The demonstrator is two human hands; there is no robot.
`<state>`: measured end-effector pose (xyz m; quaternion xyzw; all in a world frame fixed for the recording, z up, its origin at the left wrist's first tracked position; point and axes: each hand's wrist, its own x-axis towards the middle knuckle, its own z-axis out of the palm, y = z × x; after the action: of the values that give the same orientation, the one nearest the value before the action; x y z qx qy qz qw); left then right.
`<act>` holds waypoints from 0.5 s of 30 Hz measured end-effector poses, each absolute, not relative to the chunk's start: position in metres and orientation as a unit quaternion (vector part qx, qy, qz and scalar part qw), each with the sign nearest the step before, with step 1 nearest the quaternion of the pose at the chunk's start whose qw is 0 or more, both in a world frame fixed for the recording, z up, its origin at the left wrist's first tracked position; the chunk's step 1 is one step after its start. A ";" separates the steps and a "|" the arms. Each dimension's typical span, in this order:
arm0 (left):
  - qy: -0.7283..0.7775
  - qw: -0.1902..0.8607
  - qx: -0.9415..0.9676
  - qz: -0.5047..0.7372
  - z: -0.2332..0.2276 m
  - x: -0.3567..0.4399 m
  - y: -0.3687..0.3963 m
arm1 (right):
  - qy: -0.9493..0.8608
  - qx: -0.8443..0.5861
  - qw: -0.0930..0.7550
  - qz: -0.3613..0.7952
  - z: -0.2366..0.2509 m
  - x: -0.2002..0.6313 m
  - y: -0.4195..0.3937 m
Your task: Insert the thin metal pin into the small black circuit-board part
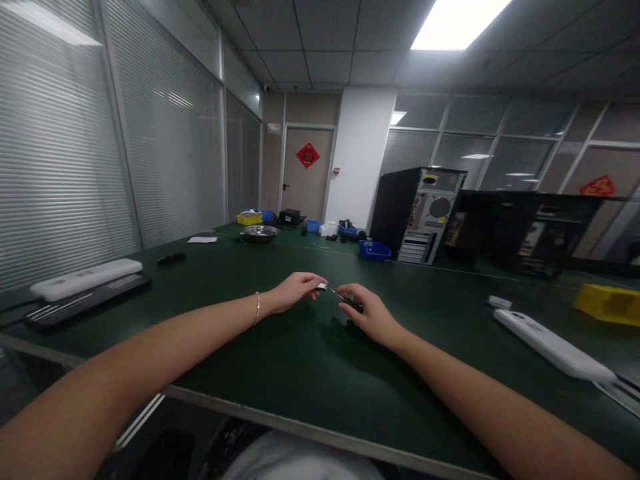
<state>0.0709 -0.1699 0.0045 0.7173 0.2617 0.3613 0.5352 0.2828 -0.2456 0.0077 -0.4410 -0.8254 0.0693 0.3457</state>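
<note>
My left hand (297, 291), with a thin bracelet at the wrist, is closed in a pinch. Between its fingertips is a small white and dark piece (321, 287), too small to name its kind. My right hand (369, 312) is curled around the dark handle of a screwdriver (353, 305). Its thin metal shaft points left towards the small piece; whether the tip touches it I cannot tell. Both hands are held close together over the middle of the green tabletop (280, 363).
White bar-shaped devices lie left (87, 279) and right (550, 343), the left one beside a black slatted panel (90, 303). At the back stand a metal dish (259, 232), a blue bin (375, 251) and a computer tower (420, 213). A yellow bin (609, 304) sits far right.
</note>
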 end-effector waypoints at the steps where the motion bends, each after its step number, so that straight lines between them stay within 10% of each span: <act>1: 0.254 0.530 0.723 0.363 0.005 0.072 -0.171 | -0.826 -0.441 0.344 0.068 0.008 0.283 -0.246; 15: 0.233 0.276 0.893 0.269 0.015 0.063 -0.183 | -0.816 -0.449 0.359 0.066 0.008 0.285 -0.246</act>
<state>0.0634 -0.1833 0.0152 0.8929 0.2333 0.2688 0.2757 0.2848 -0.2458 0.0078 -0.4486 -0.8160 0.0659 0.3586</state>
